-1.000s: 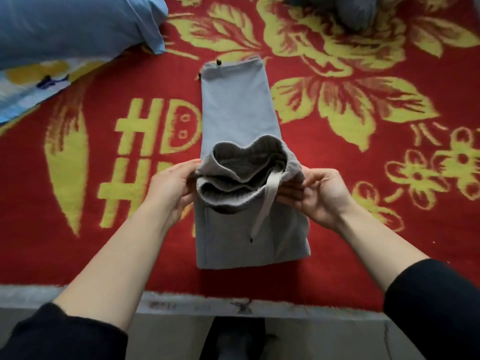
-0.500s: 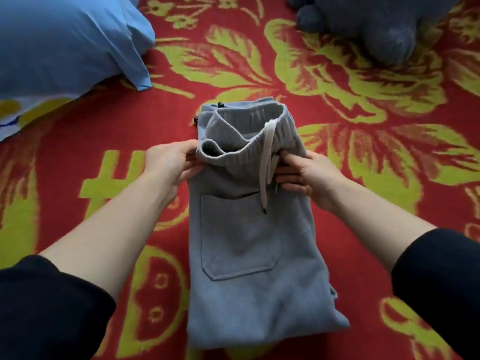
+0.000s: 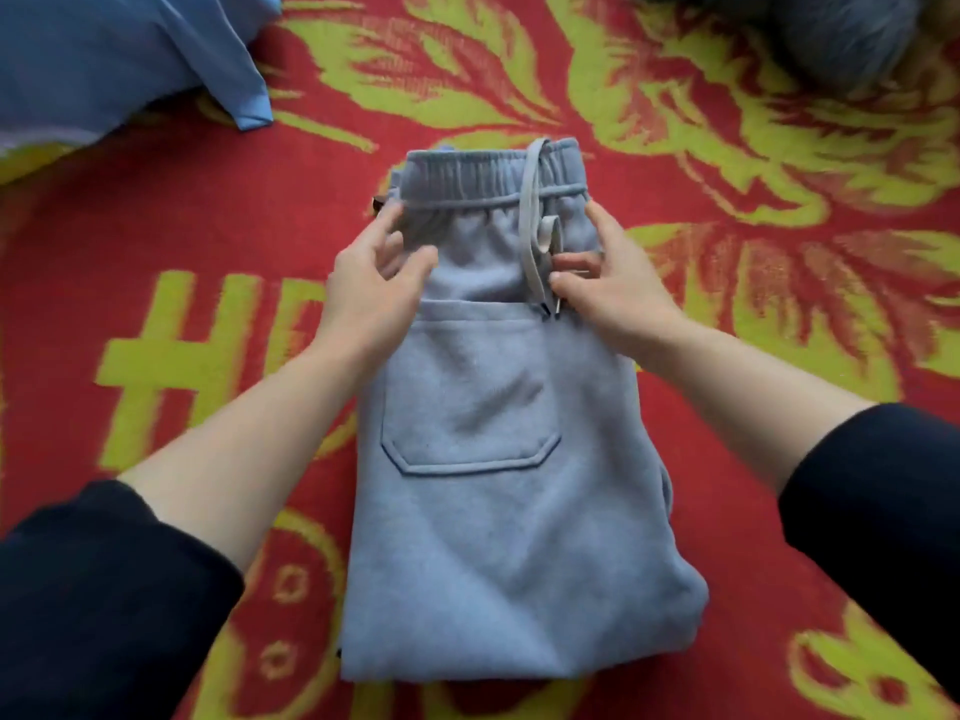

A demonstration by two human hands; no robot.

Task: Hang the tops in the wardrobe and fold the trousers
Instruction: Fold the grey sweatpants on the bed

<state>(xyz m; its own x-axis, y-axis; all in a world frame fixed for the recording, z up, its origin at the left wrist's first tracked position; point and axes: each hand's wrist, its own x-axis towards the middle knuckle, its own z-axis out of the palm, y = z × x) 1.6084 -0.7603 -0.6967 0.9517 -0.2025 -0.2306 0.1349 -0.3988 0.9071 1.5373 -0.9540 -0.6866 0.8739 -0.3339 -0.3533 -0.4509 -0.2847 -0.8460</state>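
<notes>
The grey trousers (image 3: 498,537) are lying folded on the red blanket (image 3: 182,226), the fold toward its near edge. Farther, the hands are apart: the left hand (image 3: 363,293) is hovering loosely open, the right hand (image 3: 618,293) is touching the drawstring (image 3: 530,241); whether pinching it, one cannot tell. Tucking that cord flat should be keeping the fold tidy.

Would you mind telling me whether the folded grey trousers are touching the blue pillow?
Apart: the head view shows the grey trousers and the blue pillow separated by a bare strip of the red blanket.
</notes>
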